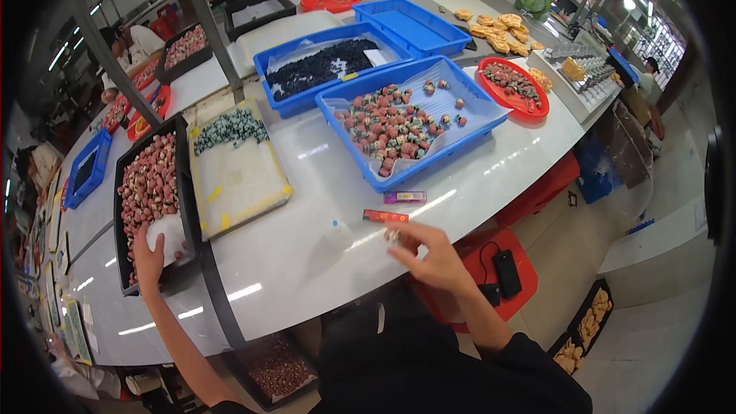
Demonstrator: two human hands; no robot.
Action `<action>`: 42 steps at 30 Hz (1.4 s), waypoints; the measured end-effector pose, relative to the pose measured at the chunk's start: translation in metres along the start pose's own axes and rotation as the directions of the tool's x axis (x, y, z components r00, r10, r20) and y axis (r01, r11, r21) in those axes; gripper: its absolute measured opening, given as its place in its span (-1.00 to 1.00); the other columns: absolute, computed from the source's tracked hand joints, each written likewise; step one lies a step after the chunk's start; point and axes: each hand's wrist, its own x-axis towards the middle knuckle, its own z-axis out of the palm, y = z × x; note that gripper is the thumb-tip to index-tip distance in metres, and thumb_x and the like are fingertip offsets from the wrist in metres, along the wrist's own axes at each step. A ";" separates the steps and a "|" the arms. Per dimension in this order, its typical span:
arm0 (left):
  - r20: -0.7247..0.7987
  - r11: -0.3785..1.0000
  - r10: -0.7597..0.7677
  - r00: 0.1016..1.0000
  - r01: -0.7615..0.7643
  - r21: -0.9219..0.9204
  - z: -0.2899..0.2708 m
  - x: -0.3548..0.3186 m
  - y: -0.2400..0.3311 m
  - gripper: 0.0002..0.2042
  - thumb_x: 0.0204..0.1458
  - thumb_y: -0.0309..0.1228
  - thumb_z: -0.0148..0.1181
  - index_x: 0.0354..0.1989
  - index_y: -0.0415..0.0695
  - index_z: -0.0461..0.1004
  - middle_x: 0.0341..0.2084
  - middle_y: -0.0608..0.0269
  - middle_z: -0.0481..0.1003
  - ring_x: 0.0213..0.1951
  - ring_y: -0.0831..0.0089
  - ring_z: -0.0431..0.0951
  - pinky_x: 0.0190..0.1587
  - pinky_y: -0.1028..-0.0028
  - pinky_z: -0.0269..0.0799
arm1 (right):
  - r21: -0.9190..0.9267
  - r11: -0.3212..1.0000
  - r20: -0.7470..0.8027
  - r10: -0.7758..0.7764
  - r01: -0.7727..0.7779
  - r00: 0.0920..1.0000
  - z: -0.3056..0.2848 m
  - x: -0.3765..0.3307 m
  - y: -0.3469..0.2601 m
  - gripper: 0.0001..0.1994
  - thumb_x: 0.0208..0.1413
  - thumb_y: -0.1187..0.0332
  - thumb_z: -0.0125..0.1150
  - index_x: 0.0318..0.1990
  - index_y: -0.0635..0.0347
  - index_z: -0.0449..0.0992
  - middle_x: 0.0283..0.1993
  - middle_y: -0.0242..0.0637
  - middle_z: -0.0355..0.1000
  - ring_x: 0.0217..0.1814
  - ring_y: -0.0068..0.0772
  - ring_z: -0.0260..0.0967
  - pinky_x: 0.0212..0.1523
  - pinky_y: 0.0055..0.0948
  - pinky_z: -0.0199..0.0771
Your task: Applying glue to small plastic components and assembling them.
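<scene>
My left hand point(148, 259) reaches into the near end of a long black tray point(186, 184) filled with small pink pieces point(149, 180). Its thumb and fingers are apart beside a white liner point(166, 234), and nothing shows between them. Over the table's front edge my right hand point(435, 254) pinches a small pale-and-dark piece point(393, 237), partly hidden by the fingers. Just beyond that hand lie a red pack point(385, 216) and a purple pack point(405, 197). A small whitish bottle point(335, 224) stands to their left.
A blue crate point(366, 171) holds pink and dark pieces on a liner. Behind it, another blue crate point(280, 103) contains dark bits. A yellow-taped board point(241, 188) carries grey-green pieces. At the right sit a red plate point(533, 113) of pieces and, below, a red stool point(491, 261).
</scene>
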 end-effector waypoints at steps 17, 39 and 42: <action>0.163 0.969 0.155 0.974 -0.118 -0.216 0.037 0.031 0.013 -0.56 -0.29 -0.61 0.27 -0.11 -0.19 0.40 -0.22 0.09 0.45 -0.24 0.23 0.47 -0.25 0.40 0.42 | -0.270 0.950 -0.149 -0.200 0.155 0.969 0.031 0.015 0.015 -0.64 -0.07 0.36 0.31 -0.08 0.25 0.46 -0.17 -0.17 0.36 -0.26 -0.35 0.36 -0.25 -0.49 0.40; 0.410 0.621 -0.121 0.904 0.391 -0.679 0.018 0.036 0.023 -0.82 -0.04 -0.55 0.10 -0.26 -0.17 0.29 -0.32 0.22 0.41 -0.45 0.51 0.47 -0.41 0.54 0.43 | -0.236 0.952 -0.172 -0.236 0.193 0.956 0.066 0.026 0.026 -0.69 -0.10 0.38 0.29 -0.19 0.33 0.42 -0.31 -0.15 0.40 -0.31 -0.27 0.36 -0.26 -0.40 0.37; 0.411 0.204 -0.177 0.894 0.442 -0.874 0.002 0.040 0.036 -0.78 0.03 -0.47 0.03 -0.12 -0.14 0.29 -0.30 0.26 0.44 -0.38 0.51 0.48 -0.38 0.55 0.45 | -0.187 0.956 -0.192 -0.263 0.228 0.946 0.059 0.018 0.031 -0.70 -0.10 0.41 0.28 -0.21 0.34 0.41 -0.37 -0.18 0.42 -0.40 -0.37 0.39 -0.37 -0.47 0.38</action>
